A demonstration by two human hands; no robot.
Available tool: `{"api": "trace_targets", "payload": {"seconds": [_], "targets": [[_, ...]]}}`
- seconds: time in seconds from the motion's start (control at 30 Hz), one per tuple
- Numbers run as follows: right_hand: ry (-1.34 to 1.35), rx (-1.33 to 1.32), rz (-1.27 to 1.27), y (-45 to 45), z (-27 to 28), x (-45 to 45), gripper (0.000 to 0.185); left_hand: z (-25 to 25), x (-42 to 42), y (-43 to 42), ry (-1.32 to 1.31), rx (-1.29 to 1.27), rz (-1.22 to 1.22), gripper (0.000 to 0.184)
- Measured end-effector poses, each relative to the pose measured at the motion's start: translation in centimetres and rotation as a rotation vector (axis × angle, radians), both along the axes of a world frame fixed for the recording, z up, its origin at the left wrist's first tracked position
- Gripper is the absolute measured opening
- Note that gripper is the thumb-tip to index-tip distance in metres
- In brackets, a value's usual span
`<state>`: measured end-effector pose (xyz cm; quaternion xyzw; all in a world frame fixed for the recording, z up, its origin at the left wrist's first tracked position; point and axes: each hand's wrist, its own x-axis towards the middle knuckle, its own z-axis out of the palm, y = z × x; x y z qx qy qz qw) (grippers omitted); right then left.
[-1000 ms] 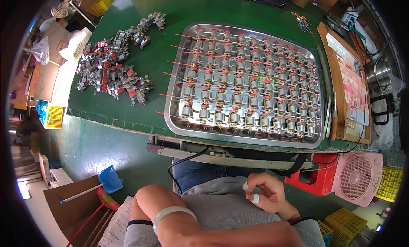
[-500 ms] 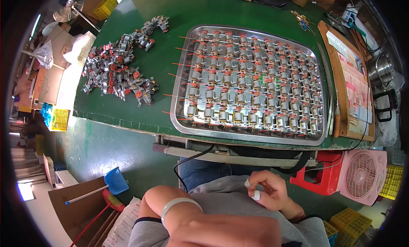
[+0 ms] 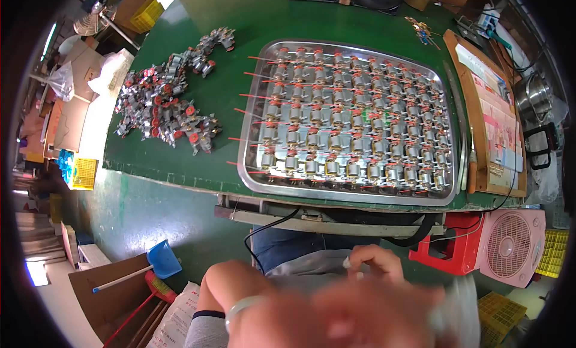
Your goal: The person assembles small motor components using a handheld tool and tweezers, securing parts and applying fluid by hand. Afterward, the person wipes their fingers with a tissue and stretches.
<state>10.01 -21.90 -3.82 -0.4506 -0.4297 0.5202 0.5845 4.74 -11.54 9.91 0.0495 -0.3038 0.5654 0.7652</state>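
Observation:
My left hand (image 3: 360, 315), with a pale bangle (image 3: 241, 307) on its wrist, reaches across my body close to the camera and is smeared by motion. Beside its far end, at the lower right, shows a blurred whitish thing (image 3: 465, 312); whether the hand holds it I cannot tell. Behind it, my right hand (image 3: 379, 259) is held before my grey shirt, its fingers bent and apart, partly hidden by the left. White wrapping (image 3: 347, 263) covers a fingertip. On the table, a metal tray (image 3: 255, 178) carries rows of small silver motors (image 3: 312, 166) with red parts.
A heap of similar motors (image 3: 162, 111) lies on the green table (image 3: 180, 162) at left. A wood-framed board (image 3: 495, 120) stands right of the tray, near a pink fan (image 3: 510, 246) and a red stool (image 3: 447, 252). A blue dustpan (image 3: 163, 259) is on the floor.
My left hand has moved up and to the right, now covering part of the right hand. The whitish blurred thing has come into view at lower right. The camera view has shifted slightly.

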Motion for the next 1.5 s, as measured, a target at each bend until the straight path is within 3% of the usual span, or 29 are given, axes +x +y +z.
{"api": "trace_targets", "payload": {"seconds": [0.07, 0.17, 0.27, 0.4, 0.53, 0.83, 0.97, 1.27, 1.4, 1.5], "targets": [[-0.002, -0.027, -0.034, -0.1, 0.2, -0.1, 0.022, 0.8, -1.7, 0.9, 0.246, 0.147, -0.066, 0.006], [-0.020, 0.000, -0.070, -0.1, -0.2, -0.2, 0.023, 0.6, -3.4, -2.1, 0.461, -0.008, 0.104, 0.007], [-0.005, 0.026, -0.034, 0.1, 0.1, -0.2, 0.022, 0.5, -5.8, -1.9, 0.576, 0.053, -0.014, 0.010], [-0.002, 0.035, -0.022, 0.1, -0.1, -0.3, 0.021, 0.1, -2.9, -3.7, 0.214, -0.142, -0.112, 0.022], [0.012, 0.002, -0.028, -0.2, -0.1, -0.3, 0.021, -0.1, -2.7, -2.9, 0.048, -0.107, -0.301, 0.033], [-0.039, 0.043, -0.022, 0.2, 0.1, -0.2, 0.021, -1.3, -4.5, 0.3, 0.360, 0.285, -0.347, 0.050], [-0.045, 0.044, -0.008, 0.4, 0.1, -0.2, 0.022, -2.8, -3.7, 0.6, 0.246, 0.480, -0.210, 0.050], [-0.034, 0.009, 0.019, 0.5, 0.3, -0.2, 0.022, -2.7, -4.8, -1.1, 0.237, 0.225, -0.247, 0.046], [-0.027, 0.017, 0.005, 0.7, 0.2, -0.2, 0.021, -3.3, -4.9, -0.4, 0.243, 0.327, -0.194, 0.046], [-0.020, -0.005, -0.015, 0.4, 0.1, -0.3, 0.020, -2.9, -5.2, -0.7, 0.249, 0.241, -0.242, 0.045]]}}
